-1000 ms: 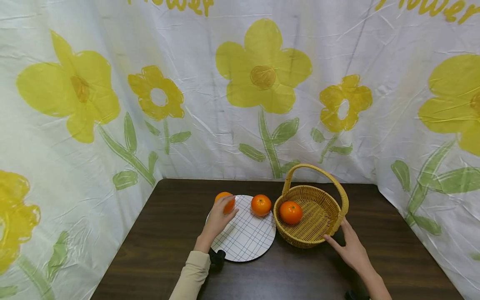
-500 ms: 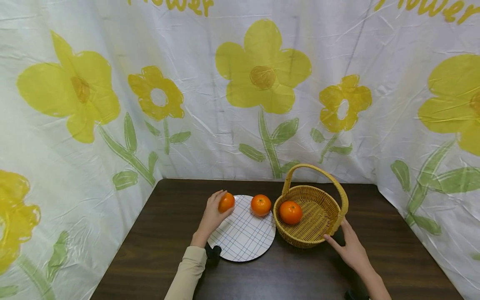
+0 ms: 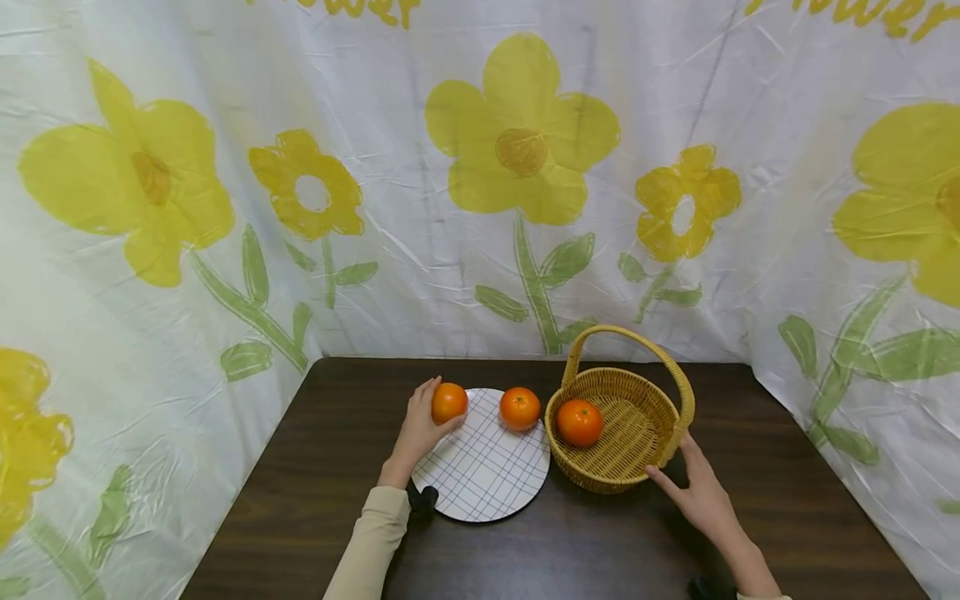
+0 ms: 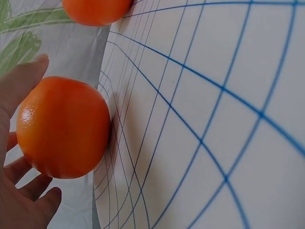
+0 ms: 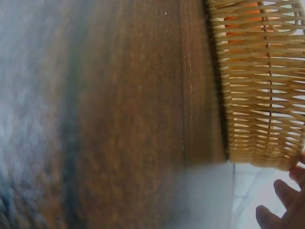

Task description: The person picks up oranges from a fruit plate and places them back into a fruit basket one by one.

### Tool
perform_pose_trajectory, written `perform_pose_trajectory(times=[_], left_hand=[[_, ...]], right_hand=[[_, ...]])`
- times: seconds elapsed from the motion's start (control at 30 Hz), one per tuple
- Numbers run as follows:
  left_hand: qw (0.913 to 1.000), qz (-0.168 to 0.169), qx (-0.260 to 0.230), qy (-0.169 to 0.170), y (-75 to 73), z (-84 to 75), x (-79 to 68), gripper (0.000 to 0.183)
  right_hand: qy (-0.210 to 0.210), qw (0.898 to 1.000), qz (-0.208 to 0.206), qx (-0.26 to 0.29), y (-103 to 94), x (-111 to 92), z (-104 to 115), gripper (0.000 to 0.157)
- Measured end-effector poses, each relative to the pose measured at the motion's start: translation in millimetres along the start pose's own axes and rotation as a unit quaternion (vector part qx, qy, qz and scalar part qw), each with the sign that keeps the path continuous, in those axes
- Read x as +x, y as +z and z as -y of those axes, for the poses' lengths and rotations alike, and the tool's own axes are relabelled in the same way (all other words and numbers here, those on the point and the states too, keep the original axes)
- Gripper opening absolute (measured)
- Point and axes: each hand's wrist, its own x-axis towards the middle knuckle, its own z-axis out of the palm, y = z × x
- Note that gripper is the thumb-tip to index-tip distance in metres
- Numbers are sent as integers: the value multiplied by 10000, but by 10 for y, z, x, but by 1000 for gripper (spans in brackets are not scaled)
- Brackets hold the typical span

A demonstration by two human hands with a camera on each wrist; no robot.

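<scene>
My left hand [image 3: 417,427] reaches round an orange [image 3: 450,404] at the left rim of the white, blue-checked plate [image 3: 480,475]. In the left wrist view, thumb and curled fingers lie on opposite sides of this orange [image 4: 64,128], which sits close against the plate. A second orange [image 3: 520,409] rests at the plate's upper right. Beside the plate stands a yellow wicker basket [image 3: 630,458] with a tall handle and an orange [image 3: 580,423] inside. My right hand [image 3: 705,496], fingers spread, touches the basket's lower right side; in the right wrist view its fingertips meet the basket wall [image 5: 264,95].
All this stands on a dark wood table [image 3: 337,408]. A white curtain [image 3: 420,308] printed with yellow flowers hangs behind and along both sides. Black wrist straps [image 3: 423,500] show at both forearms.
My left hand has moved left from over the orange to its left side, spreading round it and uncovering it. The right hand and basket have stayed in place.
</scene>
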Motion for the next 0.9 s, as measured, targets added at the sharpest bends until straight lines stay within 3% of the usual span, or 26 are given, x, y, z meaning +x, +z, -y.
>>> perform_pose_trajectory(times=[0.4,0.9], left_hand=[[9993,93,-166,-321,31,14,31,88],[9988,-140,-385,-285,65,-3,54,73]], right_hand=[[-22,10000,-37,-5,-3,0,19,83],[31,9999,-47,-91,13,6,-16,84]])
